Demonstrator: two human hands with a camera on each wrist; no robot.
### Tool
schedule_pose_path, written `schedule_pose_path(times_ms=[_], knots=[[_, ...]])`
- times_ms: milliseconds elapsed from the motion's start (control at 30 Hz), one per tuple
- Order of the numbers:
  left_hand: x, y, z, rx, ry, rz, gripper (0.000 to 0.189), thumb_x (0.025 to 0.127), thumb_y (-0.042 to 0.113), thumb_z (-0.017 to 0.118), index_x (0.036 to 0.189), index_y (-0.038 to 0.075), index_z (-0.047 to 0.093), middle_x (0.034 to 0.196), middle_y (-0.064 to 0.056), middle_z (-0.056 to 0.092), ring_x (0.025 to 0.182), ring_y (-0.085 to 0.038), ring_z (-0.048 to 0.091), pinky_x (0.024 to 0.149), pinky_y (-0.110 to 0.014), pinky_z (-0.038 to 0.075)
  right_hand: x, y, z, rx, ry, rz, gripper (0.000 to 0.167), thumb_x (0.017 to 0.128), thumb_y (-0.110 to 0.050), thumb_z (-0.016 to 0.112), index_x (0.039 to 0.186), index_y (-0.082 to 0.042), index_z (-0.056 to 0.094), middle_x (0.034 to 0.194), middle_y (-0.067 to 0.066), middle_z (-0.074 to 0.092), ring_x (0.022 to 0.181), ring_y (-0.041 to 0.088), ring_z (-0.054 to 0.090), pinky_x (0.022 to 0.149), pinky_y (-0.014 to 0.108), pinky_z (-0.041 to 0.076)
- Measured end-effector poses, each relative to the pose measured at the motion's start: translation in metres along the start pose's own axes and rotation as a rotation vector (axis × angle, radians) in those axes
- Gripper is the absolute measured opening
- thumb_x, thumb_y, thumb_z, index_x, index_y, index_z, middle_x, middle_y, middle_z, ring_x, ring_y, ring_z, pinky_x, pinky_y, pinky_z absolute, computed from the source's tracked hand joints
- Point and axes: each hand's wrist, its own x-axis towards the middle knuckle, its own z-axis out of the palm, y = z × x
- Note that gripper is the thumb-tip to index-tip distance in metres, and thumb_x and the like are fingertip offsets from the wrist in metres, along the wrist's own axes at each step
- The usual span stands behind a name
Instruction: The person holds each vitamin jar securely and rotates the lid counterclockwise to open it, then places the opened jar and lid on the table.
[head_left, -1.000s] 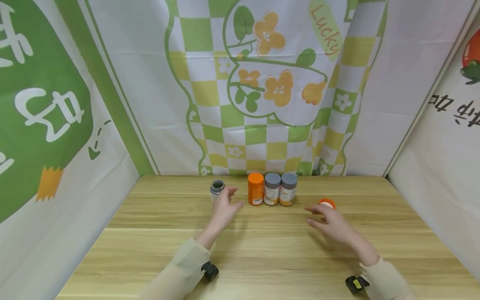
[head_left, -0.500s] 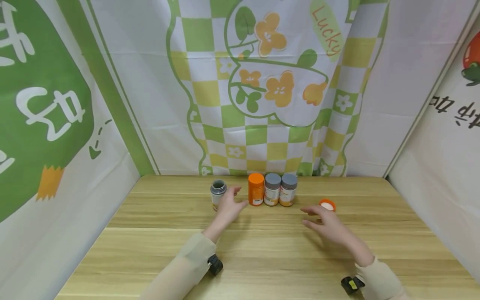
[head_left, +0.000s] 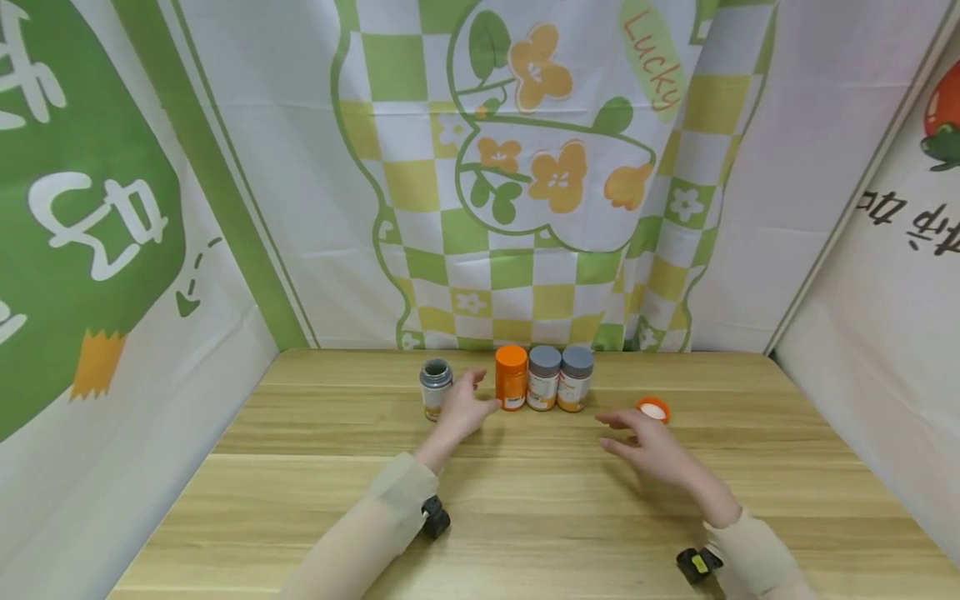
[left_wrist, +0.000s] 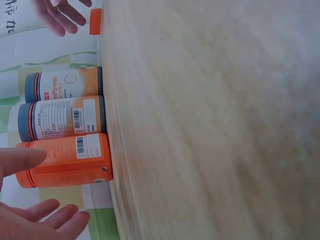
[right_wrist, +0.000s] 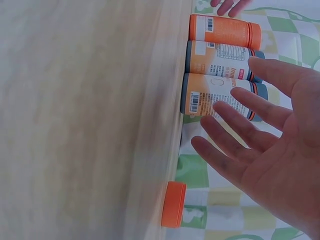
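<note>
An orange bottle [head_left: 512,380] with an orange lid stands upright in a row with two grey-lidded bottles, a middle bottle [head_left: 543,381] and a right bottle [head_left: 575,382]. My left hand [head_left: 461,408] is just left of the orange bottle, thumb and fingers spread towards it, holding nothing. Behind that hand an uncapped bottle [head_left: 435,392] shows its dark mouth. My right hand [head_left: 651,446] hovers right of the row, fingers extended and holding nothing. Beside it an orange cap [head_left: 654,409] lies with its white inside up. The left wrist view shows the orange bottle [left_wrist: 70,162] between thumb and fingers, apart from them.
The wooden table [head_left: 525,517] reaches to a checked cloth backdrop [head_left: 547,283] right behind the bottles. White cloth walls rise at the left and right sides. A small black camera is strapped at each wrist.
My left hand has moved right, away from the uncapped bottle and closer to the orange one. My right hand has shifted slightly left. Bottles and cap stay put.
</note>
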Motion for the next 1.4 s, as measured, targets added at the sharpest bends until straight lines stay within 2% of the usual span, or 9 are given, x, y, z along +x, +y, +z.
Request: schedule_pose_path(times_ms=[267,733,967,1133,1400], knots=[[0.007,-0.002,0.003,0.041,-0.017,-0.006,0.065,0.077,0.014,0.073,0.134,-0.001,0.045,0.136,-0.021,0.051,0.122,-0.038,0.05,0.101,-0.048,0.041,0.003,-0.002,0.002,-0.006,-0.024,-0.003,0.047,0.091,-0.031,0.062,0.127,-0.002,0.056,0.126,0.014,0.059,0.115,0.037,0.055,0.089,0.051,0.049],[0.02,-0.007,0.009,0.073,-0.098,-0.051,0.072,0.077,0.019,0.076,0.137,-0.001,0.042,0.138,-0.02,0.048,0.123,-0.037,0.049,0.102,-0.048,0.04,0.005,-0.008,0.006,-0.018,-0.041,-0.01,0.047,0.09,-0.033,0.062,0.127,-0.005,0.056,0.127,0.012,0.059,0.116,0.035,0.055,0.089,0.051,0.048],[0.025,-0.011,0.01,0.021,-0.144,-0.067,0.071,0.077,0.017,0.076,0.137,0.0,0.043,0.14,-0.019,0.047,0.125,-0.036,0.048,0.104,-0.048,0.038,0.005,-0.008,0.008,-0.006,-0.047,-0.007,0.046,0.09,-0.03,0.063,0.127,-0.003,0.056,0.128,0.012,0.059,0.116,0.036,0.055,0.09,0.052,0.048],[0.03,-0.015,0.013,-0.011,-0.177,-0.078,0.067,0.077,0.016,0.077,0.135,0.004,0.045,0.137,-0.016,0.05,0.122,-0.034,0.05,0.101,-0.047,0.041,0.005,-0.008,0.009,-0.002,-0.046,-0.007,0.046,0.09,-0.029,0.063,0.127,-0.003,0.056,0.128,0.013,0.059,0.116,0.036,0.054,0.09,0.052,0.048],[0.037,-0.019,0.015,-0.004,-0.193,-0.069,0.06,0.075,0.017,0.079,0.128,0.007,0.052,0.127,-0.013,0.057,0.117,-0.031,0.053,0.1,-0.046,0.041,0.005,-0.01,0.009,-0.002,-0.047,-0.01,0.047,0.091,-0.031,0.062,0.128,-0.003,0.055,0.128,0.013,0.059,0.116,0.037,0.054,0.09,0.052,0.048]])
